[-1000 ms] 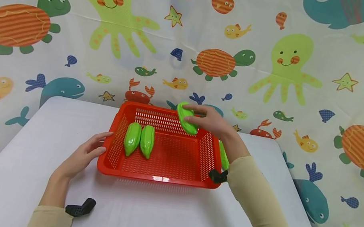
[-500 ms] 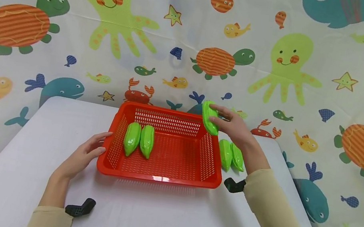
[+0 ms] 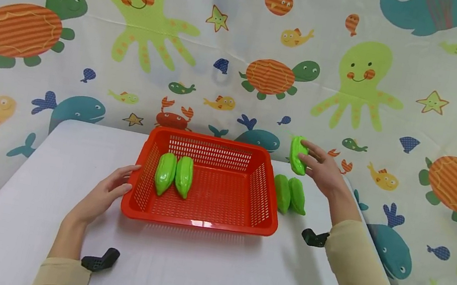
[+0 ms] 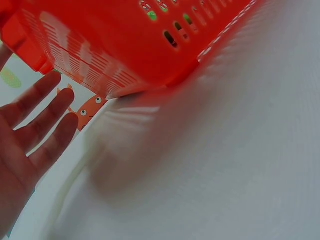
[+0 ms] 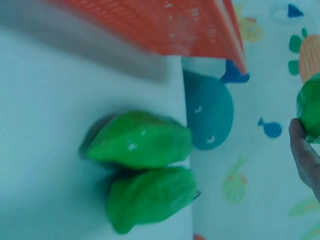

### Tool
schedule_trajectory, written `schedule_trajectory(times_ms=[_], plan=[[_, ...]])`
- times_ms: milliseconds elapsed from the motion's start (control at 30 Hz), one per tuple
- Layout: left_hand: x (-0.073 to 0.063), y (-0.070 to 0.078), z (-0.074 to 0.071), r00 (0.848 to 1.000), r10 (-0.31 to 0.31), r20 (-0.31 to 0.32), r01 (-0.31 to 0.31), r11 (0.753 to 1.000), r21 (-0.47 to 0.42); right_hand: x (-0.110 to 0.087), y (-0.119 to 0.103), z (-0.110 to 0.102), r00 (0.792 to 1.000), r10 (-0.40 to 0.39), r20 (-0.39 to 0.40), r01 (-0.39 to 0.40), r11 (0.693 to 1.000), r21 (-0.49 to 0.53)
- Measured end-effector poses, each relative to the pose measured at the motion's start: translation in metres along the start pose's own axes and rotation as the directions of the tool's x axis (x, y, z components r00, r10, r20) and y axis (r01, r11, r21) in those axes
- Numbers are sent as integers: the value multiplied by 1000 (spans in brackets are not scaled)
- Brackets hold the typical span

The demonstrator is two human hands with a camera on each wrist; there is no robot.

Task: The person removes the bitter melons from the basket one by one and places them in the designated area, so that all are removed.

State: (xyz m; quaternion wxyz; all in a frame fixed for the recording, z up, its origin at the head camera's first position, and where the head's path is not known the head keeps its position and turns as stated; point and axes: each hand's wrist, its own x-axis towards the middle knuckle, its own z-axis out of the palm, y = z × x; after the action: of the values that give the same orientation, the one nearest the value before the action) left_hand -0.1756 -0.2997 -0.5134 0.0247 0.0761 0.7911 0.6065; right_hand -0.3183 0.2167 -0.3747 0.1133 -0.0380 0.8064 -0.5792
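Observation:
My right hand (image 3: 325, 171) pinches a shiny green star fruit (image 3: 298, 155), holding it upright above the table's back right. Below it, two more star fruits, a left one (image 3: 281, 193) and a right one (image 3: 297, 196), lie side by side just right of the red basket (image 3: 198, 224). Inside the basket, a pair of star fruits, one at the left (image 3: 165, 173) and one beside it (image 3: 183, 177), lies toward the left wall. My left hand (image 3: 105, 192) is at the basket's left rim, its fingers (image 4: 55, 135) spread and relaxed in the left wrist view.
The basket stands on a white table (image 3: 187, 273) near its back edge. Behind hangs a curtain (image 3: 248, 29) printed with sea animals. Each wrist wears a black camera, such as the left one (image 3: 100, 259).
My right hand has carried its star fruit rightward from over the basket to beyond its right side, uncovering the two star fruits on the table. The left hand has stayed put.

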Motion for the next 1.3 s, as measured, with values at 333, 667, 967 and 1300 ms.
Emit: schedule_trajectory(times_ms=[333,667,967,1300], plan=[[0,-1,0,1000,7,-2,-7,1000,6,-2,42,-32,999,23,-34,-22,999,33],[0,-2,1,1000,5,-3,-5,1000,-1,-2,74,-47,982,167,-88,-160,983,85],[0,-3,1,1000,4,-7,-4,1000,-5,-3,103,-52,973,214,-87,-211,976,48],[0,-2,1,1000,4,-5,-4,1000,-13,-9,117,-51,962,263,-74,-260,964,50]])
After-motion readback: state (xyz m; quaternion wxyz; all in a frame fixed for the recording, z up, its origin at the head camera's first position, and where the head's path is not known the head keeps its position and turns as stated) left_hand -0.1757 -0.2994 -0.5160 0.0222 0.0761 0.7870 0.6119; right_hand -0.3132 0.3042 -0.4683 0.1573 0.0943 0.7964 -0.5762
